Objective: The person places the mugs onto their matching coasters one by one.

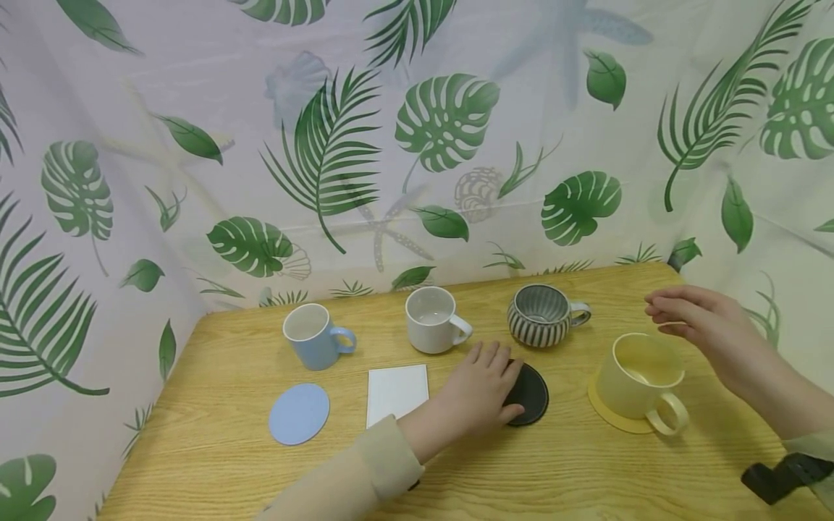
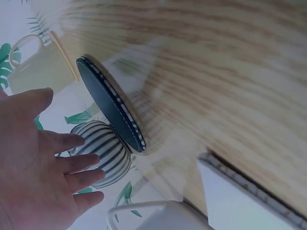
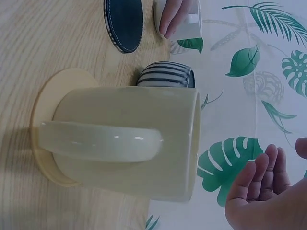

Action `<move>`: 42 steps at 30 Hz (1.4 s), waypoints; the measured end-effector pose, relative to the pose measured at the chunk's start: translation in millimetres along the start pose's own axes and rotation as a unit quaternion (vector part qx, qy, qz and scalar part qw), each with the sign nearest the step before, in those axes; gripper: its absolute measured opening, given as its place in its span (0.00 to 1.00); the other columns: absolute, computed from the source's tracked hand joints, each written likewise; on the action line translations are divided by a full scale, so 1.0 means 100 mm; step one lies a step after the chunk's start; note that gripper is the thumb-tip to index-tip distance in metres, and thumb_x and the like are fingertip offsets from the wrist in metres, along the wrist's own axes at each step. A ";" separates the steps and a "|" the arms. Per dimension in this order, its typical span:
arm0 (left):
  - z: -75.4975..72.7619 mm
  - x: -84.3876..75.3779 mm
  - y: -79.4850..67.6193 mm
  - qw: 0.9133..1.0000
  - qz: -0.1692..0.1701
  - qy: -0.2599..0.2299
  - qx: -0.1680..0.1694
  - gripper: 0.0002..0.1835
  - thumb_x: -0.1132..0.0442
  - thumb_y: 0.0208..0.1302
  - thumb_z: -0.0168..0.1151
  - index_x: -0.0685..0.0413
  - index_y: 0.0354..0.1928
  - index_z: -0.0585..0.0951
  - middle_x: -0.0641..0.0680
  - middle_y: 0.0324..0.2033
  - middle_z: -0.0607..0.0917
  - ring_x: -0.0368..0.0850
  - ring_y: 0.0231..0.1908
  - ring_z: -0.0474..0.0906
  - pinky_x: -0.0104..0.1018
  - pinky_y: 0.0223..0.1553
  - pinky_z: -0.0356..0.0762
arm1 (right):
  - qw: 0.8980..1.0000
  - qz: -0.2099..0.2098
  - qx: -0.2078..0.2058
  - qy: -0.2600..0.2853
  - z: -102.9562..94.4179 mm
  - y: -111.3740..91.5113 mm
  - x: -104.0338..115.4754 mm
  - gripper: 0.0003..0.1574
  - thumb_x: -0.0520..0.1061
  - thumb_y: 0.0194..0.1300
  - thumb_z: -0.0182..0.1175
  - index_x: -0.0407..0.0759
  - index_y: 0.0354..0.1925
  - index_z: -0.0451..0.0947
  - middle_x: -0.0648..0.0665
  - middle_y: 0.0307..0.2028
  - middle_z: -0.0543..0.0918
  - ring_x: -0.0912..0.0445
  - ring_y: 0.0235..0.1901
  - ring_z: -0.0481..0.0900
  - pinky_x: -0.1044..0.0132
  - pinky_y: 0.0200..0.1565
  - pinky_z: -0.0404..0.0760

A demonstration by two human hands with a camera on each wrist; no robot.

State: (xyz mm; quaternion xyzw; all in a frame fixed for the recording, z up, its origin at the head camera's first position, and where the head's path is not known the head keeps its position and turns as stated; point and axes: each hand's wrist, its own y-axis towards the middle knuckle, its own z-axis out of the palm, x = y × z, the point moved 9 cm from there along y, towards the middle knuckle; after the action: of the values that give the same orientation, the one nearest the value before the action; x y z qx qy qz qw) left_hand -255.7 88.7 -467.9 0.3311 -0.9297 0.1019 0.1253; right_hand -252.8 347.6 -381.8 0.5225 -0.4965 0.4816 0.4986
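Observation:
My left hand (image 1: 478, 391) hovers, fingers spread, over the left part of a round black coaster (image 1: 531, 394); the left wrist view shows a gap between its palm and the coaster (image 2: 108, 103). Just behind the coaster stands a grey-and-white striped mug (image 1: 539, 318), its handle to the right. My right hand (image 1: 706, 315) is raised beside and above a yellow mug (image 1: 635, 380), fingers loosely bent and holding nothing. That mug sits upright on a round yellow coaster (image 1: 612, 418). In the right wrist view, the right hand (image 3: 264, 187) is apart from the mug's rim.
A white mug (image 1: 426, 325) stands behind a square white coaster (image 1: 396, 391), partly covered by my left forearm. Farther left, a blue mug (image 1: 311, 340) stands behind a round blue coaster (image 1: 300, 414). Leaf-patterned cloth (image 1: 365, 145) hangs behind the wooden table (image 1: 215, 434).

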 end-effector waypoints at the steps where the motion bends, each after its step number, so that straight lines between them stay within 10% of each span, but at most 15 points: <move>1: 0.00 0.01 -0.01 1.000 -0.001 0.000 0.001 0.41 0.29 0.80 0.42 0.45 0.83 0.62 0.54 0.81 0.65 0.51 0.82 0.60 0.46 0.84 0.59 | 1.000 0.001 0.003 -0.010 0.02 0.02 0.01 0.22 0.37 0.82 0.52 0.60 0.43 0.87 0.64 0.39 0.89 0.70 0.39 0.85 0.80 0.42 0.83; 21: 0.17 0.16 -0.15 1.000 -0.020 -0.002 0.024 0.42 0.30 0.80 0.44 0.48 0.83 0.63 0.53 0.80 0.68 0.50 0.80 0.63 0.44 0.83 0.60 | 0.985 0.040 0.027 -0.166 0.20 0.23 0.11 0.22 0.46 0.86 0.49 0.73 0.41 0.80 0.72 0.37 0.84 0.72 0.39 0.81 0.80 0.43 0.83; 42: 0.30 0.19 -0.24 0.999 -0.041 -0.003 0.029 0.43 0.30 0.79 0.45 0.52 0.82 0.64 0.55 0.80 0.68 0.50 0.80 0.64 0.45 0.80 0.66 | 0.985 0.072 0.052 -0.150 0.22 0.37 0.10 0.22 0.46 0.86 0.48 0.72 0.40 0.81 0.71 0.37 0.84 0.71 0.39 0.81 0.79 0.43 0.83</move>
State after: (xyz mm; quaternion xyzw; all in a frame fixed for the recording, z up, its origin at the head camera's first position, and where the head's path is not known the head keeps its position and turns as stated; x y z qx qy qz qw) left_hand -259.6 50.8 -488.0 0.3728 -0.9123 0.1227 0.1168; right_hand -288.9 324.7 -371.0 0.5769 -0.5763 0.4575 0.3547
